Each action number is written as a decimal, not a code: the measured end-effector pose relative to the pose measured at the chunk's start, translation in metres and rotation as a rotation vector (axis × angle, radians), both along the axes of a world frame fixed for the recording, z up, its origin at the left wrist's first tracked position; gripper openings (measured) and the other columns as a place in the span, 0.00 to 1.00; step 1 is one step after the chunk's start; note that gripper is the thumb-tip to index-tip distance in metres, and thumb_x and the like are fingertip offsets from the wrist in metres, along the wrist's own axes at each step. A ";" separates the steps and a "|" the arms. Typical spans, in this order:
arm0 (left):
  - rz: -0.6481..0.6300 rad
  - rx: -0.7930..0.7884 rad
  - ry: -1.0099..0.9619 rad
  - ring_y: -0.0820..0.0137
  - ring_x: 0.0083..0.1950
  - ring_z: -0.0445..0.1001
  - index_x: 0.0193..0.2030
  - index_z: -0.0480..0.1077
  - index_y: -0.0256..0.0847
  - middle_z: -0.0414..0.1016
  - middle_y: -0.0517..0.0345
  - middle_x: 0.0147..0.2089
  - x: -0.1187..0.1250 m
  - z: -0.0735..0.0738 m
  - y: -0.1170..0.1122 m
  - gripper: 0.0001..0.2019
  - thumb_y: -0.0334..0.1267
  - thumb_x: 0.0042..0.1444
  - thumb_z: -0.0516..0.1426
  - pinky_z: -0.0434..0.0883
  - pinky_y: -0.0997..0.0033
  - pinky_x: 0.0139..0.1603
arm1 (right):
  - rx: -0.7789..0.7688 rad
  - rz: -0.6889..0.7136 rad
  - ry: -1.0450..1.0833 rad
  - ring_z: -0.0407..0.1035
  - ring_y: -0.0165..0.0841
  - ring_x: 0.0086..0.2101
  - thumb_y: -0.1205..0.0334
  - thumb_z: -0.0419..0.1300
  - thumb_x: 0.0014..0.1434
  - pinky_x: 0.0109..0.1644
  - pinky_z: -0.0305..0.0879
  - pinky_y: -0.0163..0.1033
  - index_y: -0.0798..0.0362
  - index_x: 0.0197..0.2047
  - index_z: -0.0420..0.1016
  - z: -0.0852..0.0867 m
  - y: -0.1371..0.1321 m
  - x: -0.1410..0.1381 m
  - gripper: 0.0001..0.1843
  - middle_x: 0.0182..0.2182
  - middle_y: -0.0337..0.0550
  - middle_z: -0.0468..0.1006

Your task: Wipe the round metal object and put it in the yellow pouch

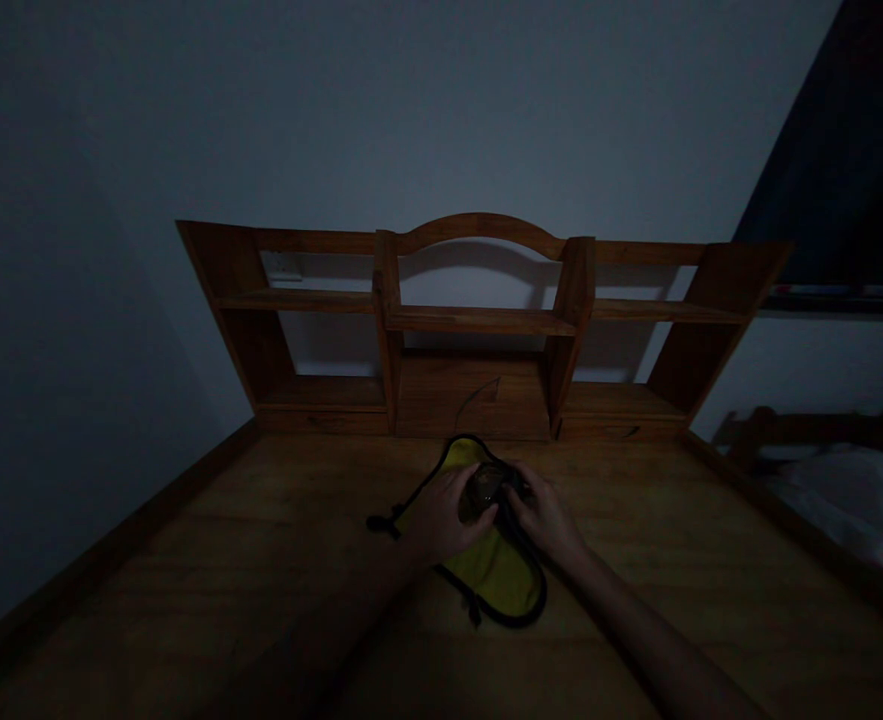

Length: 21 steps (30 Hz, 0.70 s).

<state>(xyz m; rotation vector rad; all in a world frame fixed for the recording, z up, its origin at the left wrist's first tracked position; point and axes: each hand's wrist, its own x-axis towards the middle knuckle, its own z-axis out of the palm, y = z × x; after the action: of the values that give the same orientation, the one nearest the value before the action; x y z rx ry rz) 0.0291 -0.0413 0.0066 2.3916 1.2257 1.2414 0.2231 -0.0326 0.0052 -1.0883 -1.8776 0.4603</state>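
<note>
A dark, glossy, rounded object [485, 487] is held over a yellow fabric piece with black edging [512, 575]; the dim light hides its exact kind. My left hand [445, 515] curves around its left side, thumb and fingers closed on it. On the other side, my right hand [542, 510] pinches at the object's dark right end, close to the black edging. Whether its fingers also hold the edging cannot be made out. The yellow piece lies flat and slanted on the wooden desk [261, 560], with short black tabs sticking out along its left edge.
A wooden shelf unit [482, 320] with open compartments and small drawers stands along the back of the desk against a pale wall [441, 110]. Raised wooden rims [801, 530] border the desk. At right are a dark window or panel [853, 170] and whitish bedding [838, 500].
</note>
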 end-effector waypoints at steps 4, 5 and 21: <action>-0.020 -0.018 0.014 0.59 0.58 0.70 0.59 0.61 0.41 0.71 0.47 0.57 -0.001 0.002 -0.001 0.25 0.47 0.57 0.56 0.68 0.56 0.59 | 0.046 -0.011 -0.050 0.72 0.39 0.48 0.67 0.52 0.63 0.53 0.68 0.46 0.48 0.57 0.66 0.001 -0.001 0.001 0.20 0.50 0.45 0.76; -0.030 -0.023 0.014 0.60 0.58 0.70 0.59 0.61 0.41 0.71 0.47 0.57 -0.001 0.003 -0.002 0.25 0.47 0.58 0.56 0.68 0.56 0.59 | 0.066 -0.001 -0.069 0.72 0.39 0.49 0.67 0.51 0.63 0.54 0.68 0.46 0.48 0.58 0.65 0.002 -0.002 0.002 0.20 0.51 0.45 0.76; -0.050 -0.126 0.139 0.59 0.52 0.74 0.58 0.62 0.41 0.74 0.48 0.53 0.000 0.007 -0.007 0.25 0.52 0.59 0.53 0.70 0.59 0.53 | 0.173 0.196 -0.311 0.68 0.36 0.55 0.73 0.51 0.62 0.59 0.66 0.45 0.44 0.64 0.61 0.020 -0.008 0.011 0.28 0.58 0.43 0.70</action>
<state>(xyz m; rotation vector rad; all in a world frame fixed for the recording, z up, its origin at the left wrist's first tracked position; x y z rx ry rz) 0.0286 -0.0479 0.0135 2.4348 1.2332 0.9680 0.2339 -0.0407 0.0251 -0.9026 -2.2648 0.2405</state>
